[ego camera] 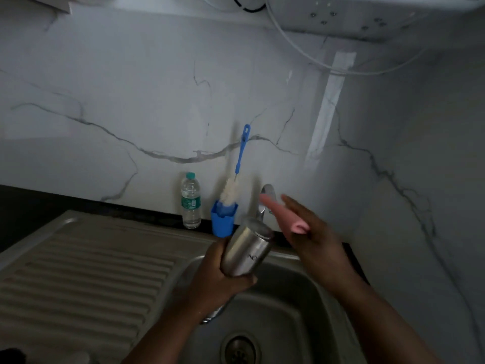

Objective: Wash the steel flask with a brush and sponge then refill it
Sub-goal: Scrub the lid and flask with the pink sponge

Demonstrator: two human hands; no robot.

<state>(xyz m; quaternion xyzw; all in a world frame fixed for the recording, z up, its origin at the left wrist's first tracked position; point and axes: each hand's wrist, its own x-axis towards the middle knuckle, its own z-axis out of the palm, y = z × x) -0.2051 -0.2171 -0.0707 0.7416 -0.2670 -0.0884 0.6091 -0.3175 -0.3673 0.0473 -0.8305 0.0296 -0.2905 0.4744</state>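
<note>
My left hand (220, 274) grips the steel flask (249, 250) round its lower part and holds it tilted over the sink (309, 292), its end pointing up and to the right. My right hand (312, 232) holds a flat pink sponge (284, 215) just right of the flask, close to the tap (266, 200). The bottle brush (237, 174), with a blue handle and white bristles, stands in a blue holder (223, 219) against the wall behind the flask.
A clear plastic water bottle (191, 200) with a green label stands left of the blue holder. The ribbed steel drainboard (86, 271) spreads to the left. The drain (240, 350) lies at the sink's bottom. A white appliance (367, 14) and hoses hang overhead.
</note>
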